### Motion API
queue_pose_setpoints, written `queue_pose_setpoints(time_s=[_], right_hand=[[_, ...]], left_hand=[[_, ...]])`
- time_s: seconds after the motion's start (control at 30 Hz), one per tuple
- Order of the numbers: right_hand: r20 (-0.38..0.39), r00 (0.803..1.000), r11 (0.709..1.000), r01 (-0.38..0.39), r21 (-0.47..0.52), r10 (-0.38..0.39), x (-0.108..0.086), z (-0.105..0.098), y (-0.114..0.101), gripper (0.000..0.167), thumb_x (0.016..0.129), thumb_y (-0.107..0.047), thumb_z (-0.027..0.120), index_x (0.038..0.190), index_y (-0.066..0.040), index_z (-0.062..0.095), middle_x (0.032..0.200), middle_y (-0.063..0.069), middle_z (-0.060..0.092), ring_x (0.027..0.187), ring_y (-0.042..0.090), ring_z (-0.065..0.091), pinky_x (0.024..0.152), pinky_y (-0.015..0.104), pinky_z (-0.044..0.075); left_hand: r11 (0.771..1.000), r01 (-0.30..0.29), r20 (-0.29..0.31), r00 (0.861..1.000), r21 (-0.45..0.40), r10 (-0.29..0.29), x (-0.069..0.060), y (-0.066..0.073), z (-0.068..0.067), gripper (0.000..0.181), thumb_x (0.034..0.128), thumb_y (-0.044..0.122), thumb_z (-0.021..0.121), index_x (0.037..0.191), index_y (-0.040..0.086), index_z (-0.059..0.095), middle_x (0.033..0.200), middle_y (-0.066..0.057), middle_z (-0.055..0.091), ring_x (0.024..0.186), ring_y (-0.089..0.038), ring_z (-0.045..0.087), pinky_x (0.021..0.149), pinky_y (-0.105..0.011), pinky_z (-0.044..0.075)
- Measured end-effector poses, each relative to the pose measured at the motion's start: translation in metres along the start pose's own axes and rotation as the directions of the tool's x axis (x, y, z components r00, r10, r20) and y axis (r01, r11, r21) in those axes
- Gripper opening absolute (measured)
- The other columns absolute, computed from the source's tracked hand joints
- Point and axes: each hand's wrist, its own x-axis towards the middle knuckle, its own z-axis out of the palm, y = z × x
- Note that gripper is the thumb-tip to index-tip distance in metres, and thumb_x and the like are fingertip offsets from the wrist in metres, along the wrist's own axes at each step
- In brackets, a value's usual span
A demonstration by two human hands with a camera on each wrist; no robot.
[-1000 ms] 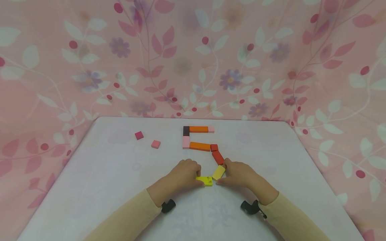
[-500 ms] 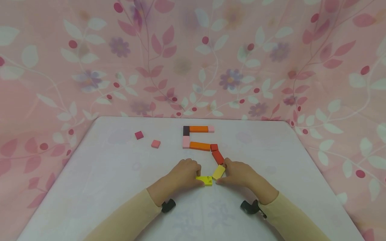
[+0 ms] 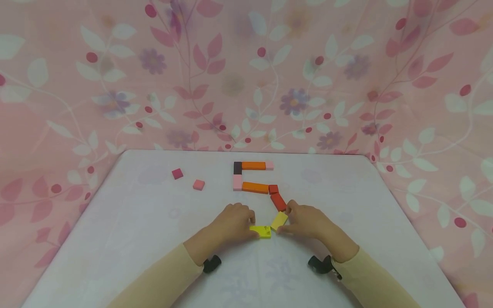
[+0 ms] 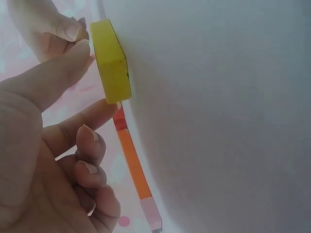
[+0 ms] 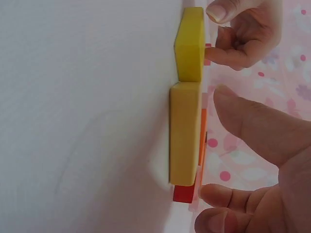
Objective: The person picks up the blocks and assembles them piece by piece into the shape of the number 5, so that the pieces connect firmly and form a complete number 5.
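Observation:
In the head view, my left hand (image 3: pixel 233 224) is at the left end of a bright yellow block (image 3: pixel 263 232), thumb and index finger on either side of it. The left wrist view shows the index fingertip against this block (image 4: pixel 112 63) and the other fingers curled. Beside it, a pale yellow block (image 3: pixel 279 221) lies tilted. My right hand (image 3: pixel 310 220) is just right of the pale block, thumb and index finger spread near its ends. A small gap shows between those fingers and the pale block (image 5: pixel 184 133) in the right wrist view.
A red block (image 3: pixel 278 202), small red block (image 3: pixel 273 189), orange block (image 3: pixel 255 188), light pink block (image 3: pixel 237 182), black block (image 3: pixel 237 167) and upper orange block (image 3: pixel 253 165) continue the line. Two loose pieces, crimson (image 3: pixel 177 173) and pink (image 3: pixel 198 185), lie left on the white table (image 3: pixel 127 218).
The right hand has shifted very slightly to the right, away from the pale yellow block. The left forearm has moved slightly left. The blocks keep their arrangement.

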Motion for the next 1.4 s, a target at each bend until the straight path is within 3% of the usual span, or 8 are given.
queue_pose_setpoints(time_s=[0.13,0.4,0.63,0.8,1.03,1.2,1.4], right_hand=[[-0.016,1.000,1.000,-0.001,0.028,0.002,-0.003,-0.004,-0.002,0.061,0.075,-0.057,0.082,0.114,-0.018,0.055,0.075,-0.004,0.058,0.070,0.016,0.054,0.064,0.031,0.047],[-0.051,0.996,0.994,0.071,0.084,-0.067,-0.005,-0.003,-0.005,0.045,0.082,-0.045,0.081,0.111,-0.019,0.058,0.069,-0.003,0.055,0.067,0.015,0.052,0.061,0.030,0.044],[-0.059,0.987,0.973,0.155,0.174,-0.147,-0.009,0.004,-0.010,0.030,0.084,-0.038,0.081,0.103,-0.024,0.062,0.068,-0.002,0.052,0.064,0.015,0.049,0.057,0.029,0.039],[-0.075,0.973,0.958,0.227,0.172,-0.217,-0.011,0.008,-0.014,0.027,0.084,-0.034,0.081,0.102,-0.026,0.062,0.067,-0.005,0.049,0.063,0.012,0.048,0.056,0.026,0.037],[-0.088,0.957,0.944,0.287,0.160,-0.276,-0.008,0.015,-0.016,0.031,0.085,-0.037,0.080,0.107,-0.024,0.063,0.067,-0.006,0.049,0.064,0.012,0.048,0.057,0.025,0.038],[-0.063,0.961,0.946,0.278,0.167,-0.271,-0.008,0.015,-0.019,0.034,0.085,-0.037,0.080,0.112,-0.023,0.064,0.072,-0.006,0.053,0.071,0.013,0.051,0.063,0.029,0.042],[-0.053,0.961,0.947,0.277,0.164,-0.272,-0.009,0.018,-0.022,0.037,0.085,-0.038,0.080,0.115,-0.023,0.064,0.072,-0.007,0.053,0.071,0.013,0.051,0.063,0.029,0.044]], left_hand=[[1.000,-0.002,-0.005,1.000,-0.012,0.002,-0.003,-0.005,-0.002,0.035,0.0798,0.050,0.081,0.103,0.024,0.073,0.091,0.010,0.062,0.091,-0.014,0.050,0.085,-0.036,0.046],[1.000,0.012,-0.045,0.999,-0.020,-0.013,-0.009,-0.024,-0.001,0.036,0.0817,0.053,0.078,0.105,0.026,0.072,0.091,0.012,0.060,0.090,-0.013,0.051,0.087,-0.038,0.046],[0.993,0.068,-0.075,0.994,-0.096,-0.075,-0.017,-0.044,-0.010,0.036,0.0836,0.052,0.077,0.107,0.024,0.073,0.091,0.011,0.060,0.090,-0.014,0.053,0.083,-0.036,0.048],[0.988,0.093,-0.110,0.988,-0.125,-0.107,-0.019,-0.061,-0.017,0.034,0.0853,0.047,0.077,0.108,0.023,0.073,0.089,0.010,0.058,0.088,-0.014,0.052,0.078,-0.032,0.048],[0.993,0.084,-0.197,0.975,-0.089,-0.100,-0.023,-0.086,-0.027,0.029,0.0873,0.039,0.077,0.105,0.018,0.074,0.083,0.008,0.057,0.078,-0.014,0.051,0.074,-0.032,0.046],[0.993,0.080,-0.245,0.965,-0.087,-0.099,-0.025,-0.099,-0.035,0.029,0.0892,0.034,0.076,0.108,0.013,0.073,0.082,0.005,0.058,0.075,-0.014,0.053,0.071,-0.033,0.047],[0.994,0.085,-0.327,0.939,-0.075,-0.105,-0.025,-0.117,-0.042,0.028,0.0897,0.030,0.075,0.109,0.010,0.073,0.083,0.001,0.060,0.080,-0.020,0.054,0.075,-0.040,0.046]])
